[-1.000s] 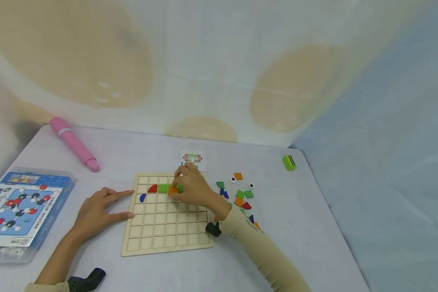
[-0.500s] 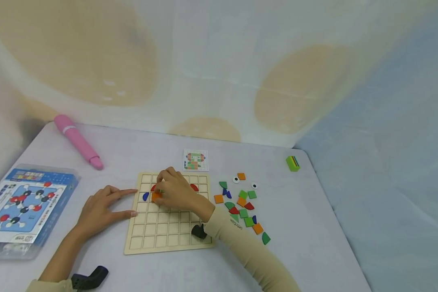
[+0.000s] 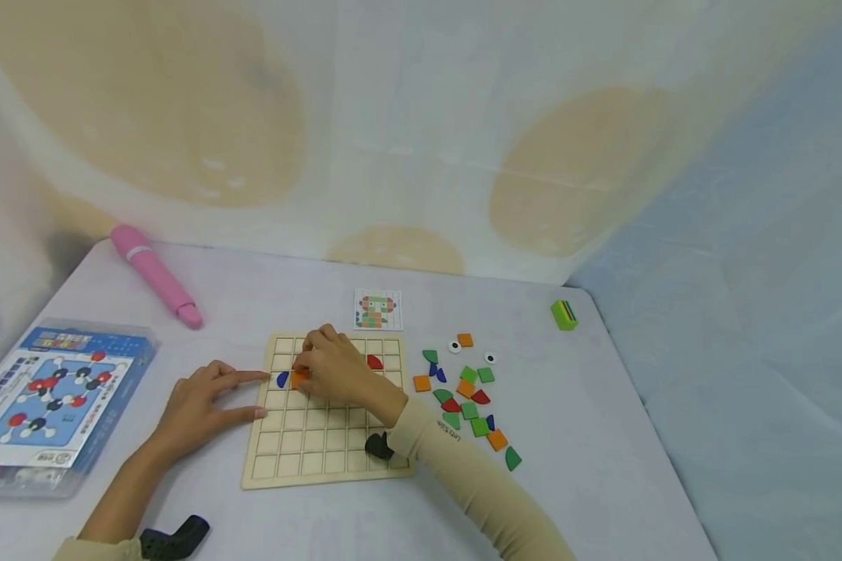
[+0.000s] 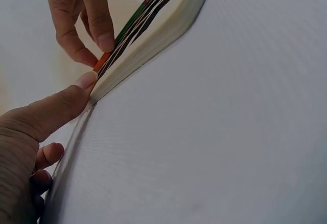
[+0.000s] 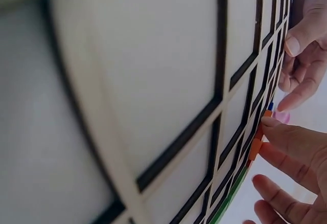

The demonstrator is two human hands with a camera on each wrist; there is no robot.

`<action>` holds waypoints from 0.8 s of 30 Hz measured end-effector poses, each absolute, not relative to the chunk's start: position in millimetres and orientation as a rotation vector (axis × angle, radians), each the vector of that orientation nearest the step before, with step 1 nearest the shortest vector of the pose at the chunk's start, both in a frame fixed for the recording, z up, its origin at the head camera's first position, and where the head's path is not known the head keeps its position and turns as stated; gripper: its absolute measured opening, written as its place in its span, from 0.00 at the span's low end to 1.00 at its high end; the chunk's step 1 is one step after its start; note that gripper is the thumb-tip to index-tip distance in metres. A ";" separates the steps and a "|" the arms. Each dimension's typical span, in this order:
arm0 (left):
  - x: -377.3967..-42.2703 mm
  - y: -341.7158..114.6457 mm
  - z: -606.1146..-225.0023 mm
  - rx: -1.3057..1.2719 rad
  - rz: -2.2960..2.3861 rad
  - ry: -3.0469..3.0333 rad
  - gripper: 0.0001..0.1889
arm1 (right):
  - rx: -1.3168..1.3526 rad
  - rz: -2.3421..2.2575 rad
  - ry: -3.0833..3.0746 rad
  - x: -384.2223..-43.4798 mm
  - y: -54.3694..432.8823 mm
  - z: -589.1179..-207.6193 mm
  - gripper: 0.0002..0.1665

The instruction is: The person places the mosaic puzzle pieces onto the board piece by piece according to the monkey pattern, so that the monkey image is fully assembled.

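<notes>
Head view: below and left of frame centre, an orange tile (image 3: 298, 379) is pinched by the right hand (image 3: 341, 372) at the grid board (image 3: 302, 442), presumably for fine control; the board's left edge is touched by the left hand (image 3: 199, 405), index finger and thumb extended, apparently for steadying.

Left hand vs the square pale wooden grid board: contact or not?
Touching. The left wrist view shows it: the left hand has its thumb tip against the edge of the pale wooden grid board, with no gap showing.
</notes>
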State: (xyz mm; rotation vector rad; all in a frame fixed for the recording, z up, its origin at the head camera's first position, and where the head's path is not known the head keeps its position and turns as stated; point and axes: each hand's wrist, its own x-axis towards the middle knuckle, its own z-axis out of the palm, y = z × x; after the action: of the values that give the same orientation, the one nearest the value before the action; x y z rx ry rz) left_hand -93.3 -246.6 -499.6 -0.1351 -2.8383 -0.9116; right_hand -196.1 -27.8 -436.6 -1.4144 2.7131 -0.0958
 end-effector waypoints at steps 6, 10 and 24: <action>-92.7 -245.3 -498.5 -0.166 -0.962 -2.841 0.26 | -1.376 -0.118 2.727 -194.8 -28.9 -436.7 0.16; -94.0 -246.3 -497.5 -0.176 -0.952 -2.855 0.27 | -1.352 -0.164 2.757 -195.1 -29.3 -438.3 0.14; -96.9 -246.4 -495.6 -0.199 -0.973 -2.879 0.26 | -1.300 -0.076 2.816 -190.3 -32.1 -439.0 0.17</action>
State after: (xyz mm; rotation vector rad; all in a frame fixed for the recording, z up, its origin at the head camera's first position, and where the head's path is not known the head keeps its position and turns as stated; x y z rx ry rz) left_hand -96.9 -246.4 -495.6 -0.1993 -2.8788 -0.9728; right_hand -190.3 -32.1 -439.0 -1.3004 2.8163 -0.0765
